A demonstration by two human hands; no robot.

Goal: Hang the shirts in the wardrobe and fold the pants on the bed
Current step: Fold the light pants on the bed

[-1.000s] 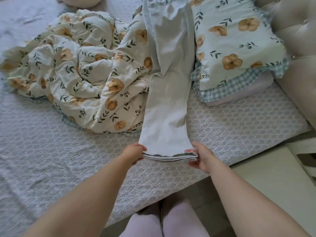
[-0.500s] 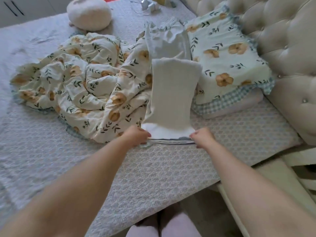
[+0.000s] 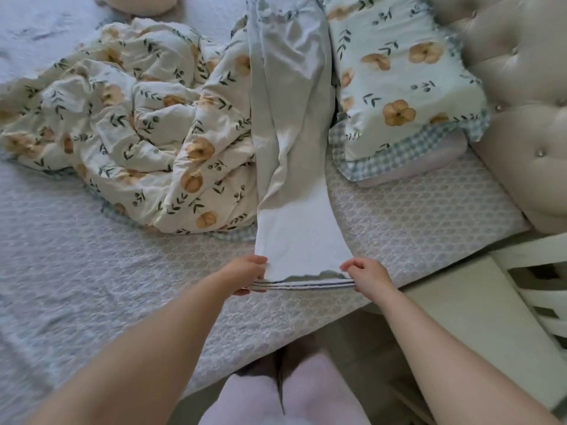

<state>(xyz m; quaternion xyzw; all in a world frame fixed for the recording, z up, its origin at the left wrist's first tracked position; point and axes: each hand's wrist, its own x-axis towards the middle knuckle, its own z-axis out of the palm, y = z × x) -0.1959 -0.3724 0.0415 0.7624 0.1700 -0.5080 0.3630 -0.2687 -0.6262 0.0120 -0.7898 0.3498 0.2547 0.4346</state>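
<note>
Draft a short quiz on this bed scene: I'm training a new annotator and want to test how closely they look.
1. True or false: the long pale grey cloth pants lie on the floor.
2. Multiple choice: where do the left hand and right hand pinch them? A) the waistband B) the stacked leg hems C) the knees
3. Fill in: the crumpled floral duvet lies to the person's ___ of the pants.

Key: 1 false, they lie stretched out on the white quilted bed cover; 2 B; 3 left.
</note>
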